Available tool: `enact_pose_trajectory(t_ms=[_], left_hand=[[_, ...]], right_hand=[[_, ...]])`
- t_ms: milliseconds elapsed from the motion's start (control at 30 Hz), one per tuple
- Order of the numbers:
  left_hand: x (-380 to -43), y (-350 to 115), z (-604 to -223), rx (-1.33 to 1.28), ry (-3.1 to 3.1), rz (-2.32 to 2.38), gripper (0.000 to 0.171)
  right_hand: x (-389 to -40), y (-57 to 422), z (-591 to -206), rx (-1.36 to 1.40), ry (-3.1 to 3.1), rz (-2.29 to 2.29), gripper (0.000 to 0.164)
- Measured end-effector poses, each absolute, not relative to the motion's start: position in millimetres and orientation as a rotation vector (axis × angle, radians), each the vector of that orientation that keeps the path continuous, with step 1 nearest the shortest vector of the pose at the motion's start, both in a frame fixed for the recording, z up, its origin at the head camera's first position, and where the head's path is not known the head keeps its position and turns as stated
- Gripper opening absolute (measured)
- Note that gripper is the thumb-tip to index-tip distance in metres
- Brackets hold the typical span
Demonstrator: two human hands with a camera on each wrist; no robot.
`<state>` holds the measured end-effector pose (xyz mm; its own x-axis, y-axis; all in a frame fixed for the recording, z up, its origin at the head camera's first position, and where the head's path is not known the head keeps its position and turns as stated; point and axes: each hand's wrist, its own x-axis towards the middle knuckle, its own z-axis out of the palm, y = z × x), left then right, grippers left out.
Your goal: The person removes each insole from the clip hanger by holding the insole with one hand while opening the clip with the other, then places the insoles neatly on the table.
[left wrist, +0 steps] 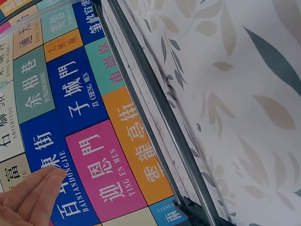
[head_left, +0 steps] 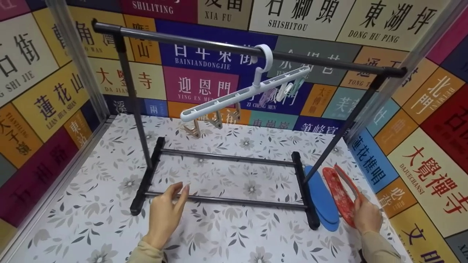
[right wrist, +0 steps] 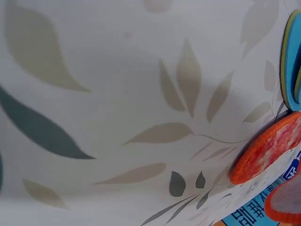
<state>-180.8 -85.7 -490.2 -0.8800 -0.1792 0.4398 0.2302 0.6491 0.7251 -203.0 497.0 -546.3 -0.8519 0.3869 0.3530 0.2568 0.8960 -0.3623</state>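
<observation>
My right hand [head_left: 368, 216] pinches the near end of a thin red insole [head_left: 348, 182], tilted up on its edge at the right. Just left of it, another red insole [head_left: 337, 191] lies flat, its surface mottled with white; the right wrist view shows its orange-red rim. Two blue insoles [head_left: 322, 204] overlap beside that one, along the rack's right foot. My left hand [head_left: 166, 210] holds nothing; its fingers are loosely bent near the front lower bar [head_left: 226, 201]. In the left wrist view, the fingertips [left wrist: 51, 181] show at the lower left.
A dark metal rack [head_left: 215, 44] stands on the flower-patterned table surface [head_left: 219, 237]. From its top bar hangs a white clip hanger [head_left: 219, 100] by its hook, with several small clips [head_left: 215, 119] beneath. Walls of coloured, lettered panels [head_left: 204, 82] enclose the back and sides.
</observation>
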Motion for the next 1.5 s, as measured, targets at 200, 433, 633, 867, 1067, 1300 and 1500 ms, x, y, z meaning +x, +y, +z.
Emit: enact_pose_trajectory(t_ms=[200,433,633,867,1067,1300,1500], left_hand=[[-178.4,-89.5,-490.7,-0.03,-2.391,-1.153,0.039],[-177.6,-91.8,-492.2,0.008,-2.393,-1.179,0.04],[-175.5,-95.0,-495.2,0.004,-2.39,-1.166,0.038],[-175.4,-96.2,-496.1,-0.002,-2.383,-1.145,0.038],[-174.8,-93.8,-496.6,0.003,-2.412,-1.151,0.039],[-179.6,-94.2,-495.5,-0.014,-2.441,-1.15,0.042],[-195.2,-99.0,-497.2,-0.013,-2.436,-1.165,0.044]], right_hand=[[-209.4,495.8,-549.2,-0.431,-2.646,0.385,0.029],[-215.9,495.6,-550.6,-0.404,-2.719,0.368,0.028],[-211.0,488.2,-562.3,-0.319,-2.84,0.375,0.025],[-211.8,474.4,-574.9,-0.271,-2.888,0.395,0.03],[-211.8,470.7,-575.6,-0.28,-2.897,0.405,0.03],[-212.1,465.3,-570.3,-0.423,-2.862,0.445,0.046],[-211.4,443.4,-562.8,-0.387,-2.741,0.538,0.044]])
